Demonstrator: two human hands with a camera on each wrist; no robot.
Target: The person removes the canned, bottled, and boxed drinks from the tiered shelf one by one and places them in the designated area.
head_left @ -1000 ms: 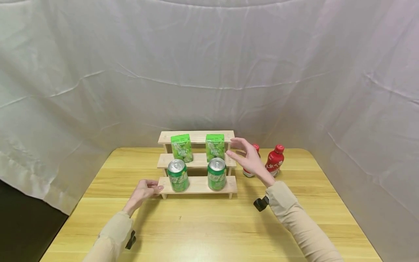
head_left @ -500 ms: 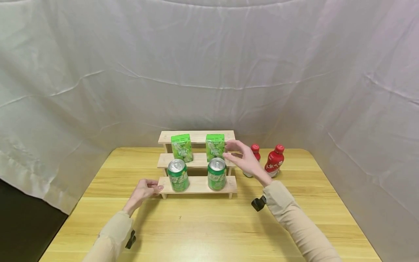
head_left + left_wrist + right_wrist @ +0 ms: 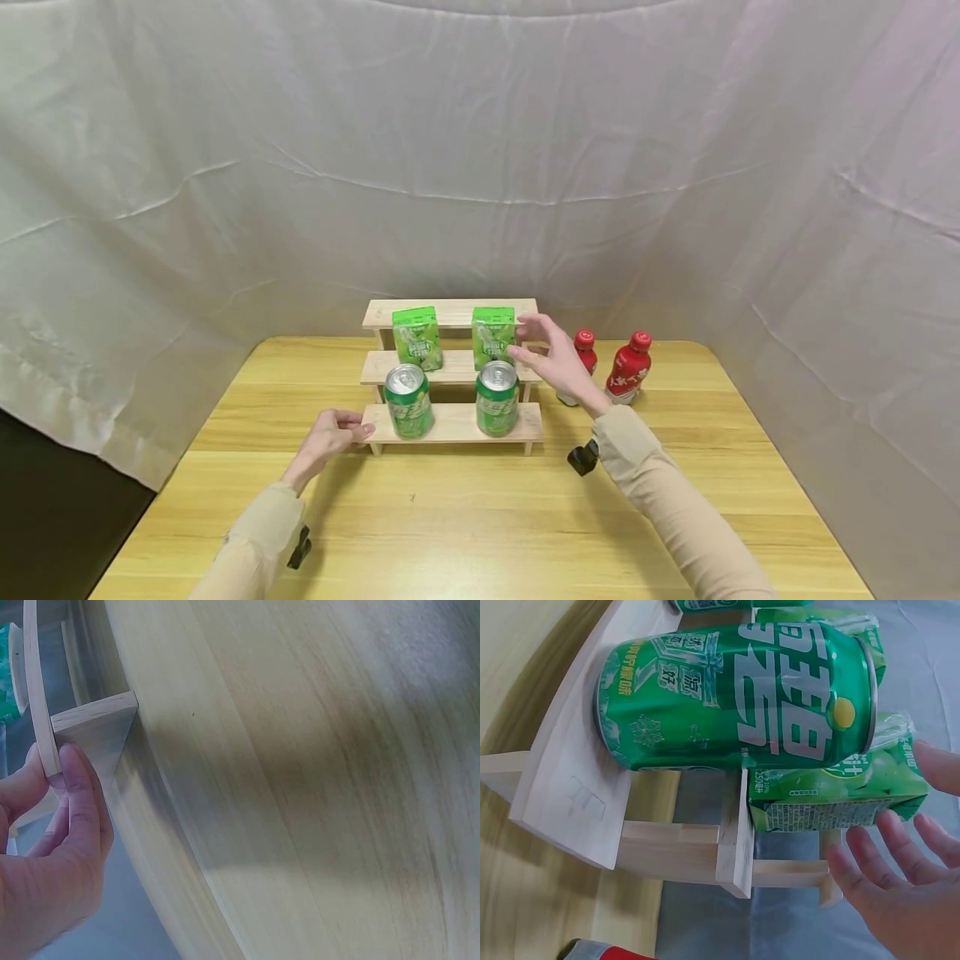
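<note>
My left hand [image 3: 330,435] pinches the left end of the bottom board of a three-step wooden shelf [image 3: 453,427]; the left wrist view shows thumb and fingers [image 3: 81,799] on either side of the board. My right hand [image 3: 558,358] is beside the right green juice box [image 3: 492,340] on the middle step, fingers spread and slightly bent. In the right wrist view its fingertips [image 3: 891,825] are right at the box's side, with the thumb near its top end. A second juice box [image 3: 417,340] stands to the left. Two green soda cans [image 3: 410,404] stand on the bottom step.
Two red-capped bottles [image 3: 628,368] stand on the wooden table [image 3: 480,525] right of the shelf, one partly behind my right hand. The top step [image 3: 453,312] rises behind the boxes. A pale curtain [image 3: 480,167] encloses the back and sides.
My right hand has moved left, closer to the right juice box, uncovering more of the nearer bottle. My left hand has stayed on the shelf's end.
</note>
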